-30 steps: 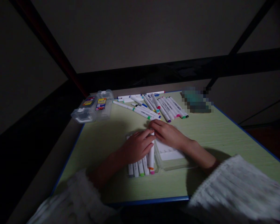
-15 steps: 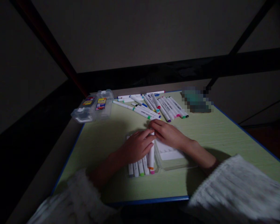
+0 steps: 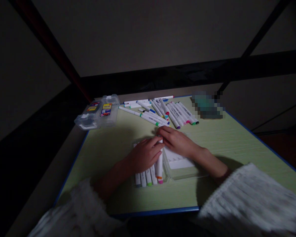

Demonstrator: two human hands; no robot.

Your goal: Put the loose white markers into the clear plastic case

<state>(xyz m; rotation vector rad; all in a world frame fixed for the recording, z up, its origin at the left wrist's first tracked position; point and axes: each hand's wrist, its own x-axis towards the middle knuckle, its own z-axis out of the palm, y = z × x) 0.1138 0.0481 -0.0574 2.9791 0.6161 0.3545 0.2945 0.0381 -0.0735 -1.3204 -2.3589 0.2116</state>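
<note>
A clear plastic case [image 3: 168,177] lies unfolded near the front of the table, with several white markers [image 3: 148,176] side by side in its left half. On top of them at the right is a white marker with an orange band [image 3: 159,168]. My left hand [image 3: 144,154] lies over the row, its fingers closed about this marker. My right hand [image 3: 176,140] has curled fingers at the marker's far end; its fingertips are partly hidden. Beneath my right wrist, a white ridged insert [image 3: 180,163] shows in the case's other half.
Loose white markers [image 3: 175,113] with coloured ends lie spread across the back of the green table [image 3: 236,148]. A clear case with a handle [image 3: 111,118] stands at the back left edge. At the back right is a blurred, pixelated flat object [image 3: 207,107].
</note>
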